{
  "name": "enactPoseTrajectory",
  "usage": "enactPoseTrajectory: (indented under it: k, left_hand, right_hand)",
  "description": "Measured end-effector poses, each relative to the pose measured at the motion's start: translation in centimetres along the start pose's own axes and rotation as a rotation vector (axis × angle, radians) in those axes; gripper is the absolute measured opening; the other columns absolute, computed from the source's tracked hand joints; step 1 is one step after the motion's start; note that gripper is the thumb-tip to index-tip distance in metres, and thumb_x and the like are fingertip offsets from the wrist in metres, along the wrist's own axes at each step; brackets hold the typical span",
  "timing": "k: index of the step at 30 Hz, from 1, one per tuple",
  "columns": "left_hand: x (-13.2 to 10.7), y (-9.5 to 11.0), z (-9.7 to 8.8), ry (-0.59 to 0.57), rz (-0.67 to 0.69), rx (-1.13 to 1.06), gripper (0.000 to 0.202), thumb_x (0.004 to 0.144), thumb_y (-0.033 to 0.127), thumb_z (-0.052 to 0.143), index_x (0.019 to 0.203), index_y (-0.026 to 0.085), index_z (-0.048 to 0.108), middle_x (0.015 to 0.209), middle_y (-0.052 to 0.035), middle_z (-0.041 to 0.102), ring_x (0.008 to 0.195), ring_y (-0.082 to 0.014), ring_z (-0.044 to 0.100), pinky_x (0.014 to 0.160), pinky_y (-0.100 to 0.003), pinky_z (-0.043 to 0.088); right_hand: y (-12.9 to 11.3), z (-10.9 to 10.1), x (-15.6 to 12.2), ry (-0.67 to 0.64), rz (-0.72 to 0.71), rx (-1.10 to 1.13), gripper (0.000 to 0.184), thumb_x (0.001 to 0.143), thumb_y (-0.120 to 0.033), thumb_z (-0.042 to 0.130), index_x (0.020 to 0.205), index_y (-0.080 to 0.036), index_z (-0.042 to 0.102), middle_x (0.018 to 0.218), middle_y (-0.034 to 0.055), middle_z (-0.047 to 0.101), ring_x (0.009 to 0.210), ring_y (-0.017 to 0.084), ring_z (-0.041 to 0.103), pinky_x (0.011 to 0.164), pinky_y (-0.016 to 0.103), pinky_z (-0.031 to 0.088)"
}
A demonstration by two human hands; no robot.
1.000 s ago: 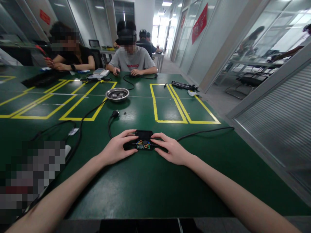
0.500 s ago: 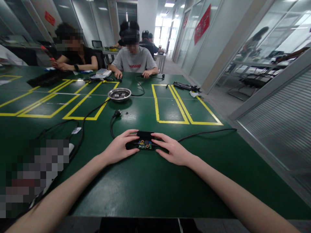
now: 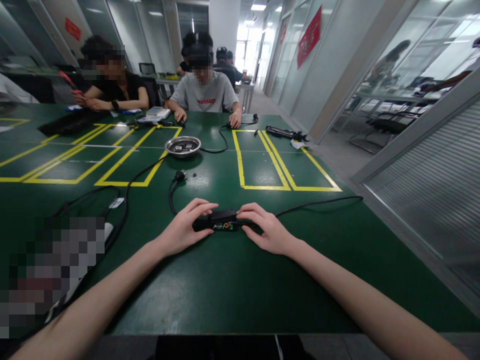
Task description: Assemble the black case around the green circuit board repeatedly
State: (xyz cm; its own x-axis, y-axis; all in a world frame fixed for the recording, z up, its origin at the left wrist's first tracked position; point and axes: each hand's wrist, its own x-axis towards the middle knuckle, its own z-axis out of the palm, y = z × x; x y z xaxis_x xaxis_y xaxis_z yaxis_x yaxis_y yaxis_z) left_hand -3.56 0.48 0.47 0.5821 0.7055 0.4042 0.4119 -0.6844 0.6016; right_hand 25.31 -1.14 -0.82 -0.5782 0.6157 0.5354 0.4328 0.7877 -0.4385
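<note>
A small black power adapter case [image 3: 210,224] lies on the green table between my two hands. Green circuit board [image 3: 219,226] with a copper-coloured coil shows along its near side. The black lid [image 3: 223,215] is tilted over the board and covers its far part. My left hand [image 3: 184,226] grips the left end, fingers on the far side and thumb on the near side. At the right end my right hand [image 3: 267,227] is closed, with fingertips on the lid and the thumb near the case. Black cable [image 3: 318,203] runs out to the right.
A plug [image 3: 180,176] on a black cord lies beyond my left hand. Farther off stands a metal bowl [image 3: 183,146] with small metal parts. A blurred-out object [image 3: 56,270] is at lower left. Across the table sits a person in grey [image 3: 206,90]; a folded black tripod-like item [image 3: 287,133] lies far right.
The lid has swung down toward me from behind the board and now hides more of it. Both hands stay at the case's ends. Across the table, a person's hand has moved right with a cable.
</note>
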Motion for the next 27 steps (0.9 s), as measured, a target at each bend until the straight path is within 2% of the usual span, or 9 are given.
enactPoseTrajectory:
  k: [3, 4, 6, 9, 12, 16, 21, 27]
  left_hand:
    - [0.05, -0.05, -0.06, -0.025, 0.020, 0.029, 0.042, 0.089, 0.017, 0.070, 0.130, 0.024, 0.063, 0.120, -0.0073, 0.062, 0.109, -0.0219, 0.066, 0.100, -0.041, 0.058]
    - [0.08, -0.07, -0.04, -0.030, 0.026, 0.034, 0.039, 0.089, 0.017, 0.070, 0.127, 0.023, 0.065, 0.119, -0.0077, 0.063, 0.110, -0.0223, 0.066, 0.100, -0.041, 0.057]
    - [0.12, -0.09, 0.03, -0.029, 0.032, 0.034, 0.033, 0.090, 0.018, 0.070, 0.123, 0.021, 0.067, 0.120, -0.0088, 0.064, 0.111, -0.0229, 0.067, 0.101, -0.042, 0.057]
    - [0.16, -0.06, 0.14, -0.026, 0.033, 0.012, 0.026, 0.090, 0.020, 0.070, 0.116, 0.020, 0.068, 0.126, -0.0106, 0.064, 0.117, -0.0240, 0.066, 0.105, -0.043, 0.055]
    - [0.23, 0.07, 0.17, -0.032, 0.048, -0.026, 0.018, 0.092, 0.021, 0.068, 0.110, 0.020, 0.067, 0.126, -0.0108, 0.066, 0.117, -0.0232, 0.067, 0.104, -0.041, 0.055]
    - [0.36, 0.29, 0.11, -0.034, 0.064, -0.042, 0.017, 0.092, 0.021, 0.067, 0.109, 0.019, 0.067, 0.124, -0.0108, 0.068, 0.116, -0.0224, 0.067, 0.103, -0.039, 0.055]
    - [0.51, 0.39, 0.10, -0.061, 0.012, -0.010, 0.024, 0.092, 0.026, 0.068, 0.115, 0.020, 0.067, 0.120, -0.0091, 0.072, 0.111, -0.0227, 0.070, 0.100, -0.038, 0.056]
    - [0.45, 0.23, 0.20, -0.078, -0.024, 0.003, 0.029, 0.091, 0.028, 0.068, 0.118, 0.020, 0.065, 0.116, -0.0074, 0.074, 0.106, -0.0219, 0.071, 0.096, -0.036, 0.056]
  right_hand:
    - [0.28, 0.31, 0.15, -0.078, 0.053, -0.044, 0.055, 0.096, -0.019, 0.058, 0.150, -0.024, 0.046, 0.153, 0.0173, 0.050, 0.138, 0.029, 0.055, 0.111, 0.053, 0.052]
    - [0.42, 0.42, 0.18, -0.115, 0.064, -0.060, 0.061, 0.096, -0.021, 0.060, 0.154, -0.025, 0.042, 0.157, 0.0172, 0.047, 0.142, 0.030, 0.051, 0.114, 0.056, 0.048]
    - [0.67, 0.59, 0.22, -0.178, 0.061, -0.068, 0.065, 0.096, -0.024, 0.063, 0.157, -0.025, 0.039, 0.155, 0.0162, 0.051, 0.143, 0.031, 0.050, 0.118, 0.060, 0.042]
    - [0.75, 0.50, 0.26, -0.179, 0.032, -0.041, 0.056, 0.097, -0.023, 0.062, 0.151, -0.025, 0.048, 0.145, 0.0138, 0.061, 0.139, 0.029, 0.055, 0.117, 0.058, 0.044]
    - [0.41, 0.18, 0.36, -0.128, 0.002, -0.027, 0.040, 0.099, -0.022, 0.059, 0.140, -0.023, 0.060, 0.138, 0.0137, 0.066, 0.129, 0.026, 0.062, 0.109, 0.050, 0.052]
    - [-0.04, -0.04, 0.58, -0.104, -0.028, -0.024, 0.030, 0.100, -0.023, 0.058, 0.129, -0.021, 0.066, 0.124, 0.0128, 0.071, 0.115, 0.023, 0.068, 0.098, 0.044, 0.059]
    - [-0.05, 0.09, 0.67, -0.057, 0.026, -0.040, 0.029, 0.098, -0.025, 0.061, 0.126, -0.020, 0.066, 0.121, 0.0126, 0.071, 0.112, 0.024, 0.068, 0.097, 0.044, 0.059]
    - [-0.03, 0.18, 0.70, -0.074, 0.045, -0.049, 0.033, 0.096, -0.025, 0.064, 0.129, -0.018, 0.064, 0.121, 0.0132, 0.072, 0.111, 0.025, 0.069, 0.096, 0.044, 0.059]
